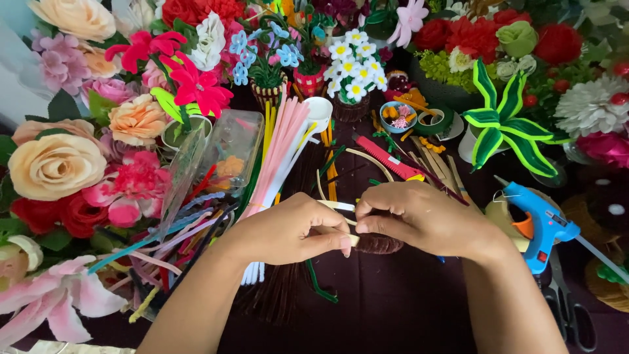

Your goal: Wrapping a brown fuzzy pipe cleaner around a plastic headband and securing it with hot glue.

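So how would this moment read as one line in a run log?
left hand: pinching thin pale stick | right hand: on brown fuzzy pipe-cleaner coil | blue glue gun: idle at right | pink pipe-cleaner bundle: behind hands

A fuzzy brown coiled pipe-cleaner piece is pinched between the left hand and the right hand. A bundle of long pink pipe cleaners is laid behind the left hand. A blue plastic glue gun is set right of the right hand, with black-handled metal scissors before it.
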